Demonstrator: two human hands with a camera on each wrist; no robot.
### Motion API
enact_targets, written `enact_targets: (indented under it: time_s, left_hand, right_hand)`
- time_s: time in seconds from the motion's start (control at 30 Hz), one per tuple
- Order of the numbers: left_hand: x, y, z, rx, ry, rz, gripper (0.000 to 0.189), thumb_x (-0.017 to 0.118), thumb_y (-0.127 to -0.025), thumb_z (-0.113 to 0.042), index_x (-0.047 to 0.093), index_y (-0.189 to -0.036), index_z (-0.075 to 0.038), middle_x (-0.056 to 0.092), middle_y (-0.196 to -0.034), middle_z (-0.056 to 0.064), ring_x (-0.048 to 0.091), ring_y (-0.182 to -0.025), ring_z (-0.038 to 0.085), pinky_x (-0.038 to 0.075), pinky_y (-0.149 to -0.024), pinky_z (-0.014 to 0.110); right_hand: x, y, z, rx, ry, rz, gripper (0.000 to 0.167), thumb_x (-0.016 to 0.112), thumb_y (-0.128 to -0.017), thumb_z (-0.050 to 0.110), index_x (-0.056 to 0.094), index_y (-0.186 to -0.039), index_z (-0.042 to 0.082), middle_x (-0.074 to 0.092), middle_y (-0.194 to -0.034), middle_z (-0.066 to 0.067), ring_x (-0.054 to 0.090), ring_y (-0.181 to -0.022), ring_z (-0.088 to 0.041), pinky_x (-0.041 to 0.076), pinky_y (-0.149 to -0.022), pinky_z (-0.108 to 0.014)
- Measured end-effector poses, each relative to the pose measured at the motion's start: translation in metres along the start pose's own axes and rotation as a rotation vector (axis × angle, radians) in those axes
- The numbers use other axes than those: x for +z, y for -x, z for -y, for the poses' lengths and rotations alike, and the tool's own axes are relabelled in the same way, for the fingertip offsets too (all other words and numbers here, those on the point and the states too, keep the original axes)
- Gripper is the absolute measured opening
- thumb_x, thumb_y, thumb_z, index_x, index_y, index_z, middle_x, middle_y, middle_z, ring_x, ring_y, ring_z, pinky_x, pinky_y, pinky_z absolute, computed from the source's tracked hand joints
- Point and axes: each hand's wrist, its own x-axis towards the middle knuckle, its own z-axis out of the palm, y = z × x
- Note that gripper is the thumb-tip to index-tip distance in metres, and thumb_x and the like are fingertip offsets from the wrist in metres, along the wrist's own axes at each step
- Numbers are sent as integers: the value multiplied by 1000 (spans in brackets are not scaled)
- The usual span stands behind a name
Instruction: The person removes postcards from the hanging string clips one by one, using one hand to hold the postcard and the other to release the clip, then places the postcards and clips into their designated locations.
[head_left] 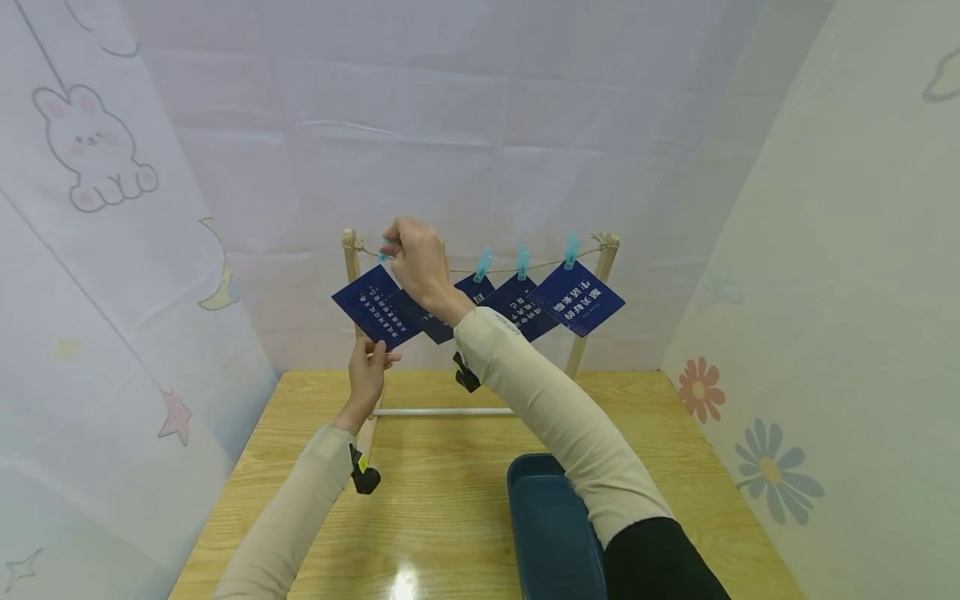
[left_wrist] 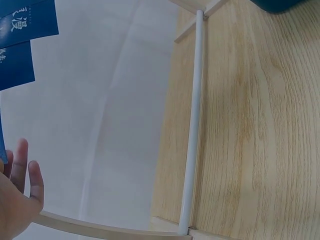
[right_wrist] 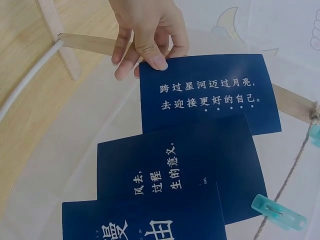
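Note:
At the left end of the twine [head_left: 457, 271], my right hand [head_left: 420, 258] pinches a light-blue clothespin [head_left: 384, 255] at the top corner of a dark blue card [head_left: 367, 302]. Below, my left hand [head_left: 366, 375] grips the lower corner of that same card between thumb and fingers. The right wrist view shows the left thumb lying over the corner of the card [right_wrist: 150, 107], which bears white printed characters. Another clothespin [right_wrist: 278, 212] clips the overlapping card [right_wrist: 115, 165] beside it. My right forearm hides part of the row in the head view.
More blue cards hang to the right, the last [head_left: 588, 304] under a clothespin [head_left: 572, 250]. Wooden posts [head_left: 609, 260] carry the twine, with a white rod [head_left: 442, 412] across the base. A dark blue tray [head_left: 551, 525] lies on the wooden table [head_left: 420, 500], partly under my right arm.

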Motion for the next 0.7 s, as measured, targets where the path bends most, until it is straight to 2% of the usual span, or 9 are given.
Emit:
enact_targets:
  time_s: [0.1,0.23,0.47,0.6,0.63,0.7]
  left_hand:
    - [0,4,-12,-19,-16,8,15,42,-105,2,45,-106,16,53,-104,38,60,-98,57,56,-82,46]
    - [0,7,-17,-26,-19,9,15,42,-105,1,45,-106,16,52,-104,37,59,-99,58,54,-85,51]
    - [-2,8,-15,10,-15,15,17,43,-104,1,45,-107,18,52,-101,36,59,-98,59,58,-78,41]
    - [-2,8,-14,6,-21,14,17,43,-105,1,45,-107,18,52,-102,37,59,-97,59,57,-79,45]
    - [-3,9,-14,6,-17,14,18,43,-105,1,45,-107,18,51,-102,38,59,-97,59,58,-79,41]
    - [-3,8,-13,2,-12,13,17,43,-104,1,44,-106,19,51,-102,39,59,-97,59,58,-79,43]
  right_hand:
    - [0,2,2,-22,9,8,16,52,-93,-12,64,-96,-2,68,-97,-13,70,-86,-16,54,-72,-24]
    - [1,4,4,-42,10,27,15,52,-94,-11,63,-97,-2,67,-97,-13,70,-86,-16,54,-70,-22]
    - [5,11,5,-61,-17,50,16,51,-92,-14,61,-99,-4,66,-98,-15,71,-85,-17,52,-65,-17]
    - [6,16,5,-66,-38,78,18,49,-92,-15,60,-102,-5,64,-99,-15,71,-87,-17,51,-66,-15]
    - [6,17,5,-67,-37,84,18,49,-92,-15,60,-102,-5,64,-99,-15,70,-87,-17,50,-66,-15]
    - [6,20,4,-70,-36,103,19,50,-92,-16,60,-104,-5,64,-100,-15,70,-87,-17,50,-65,-15]
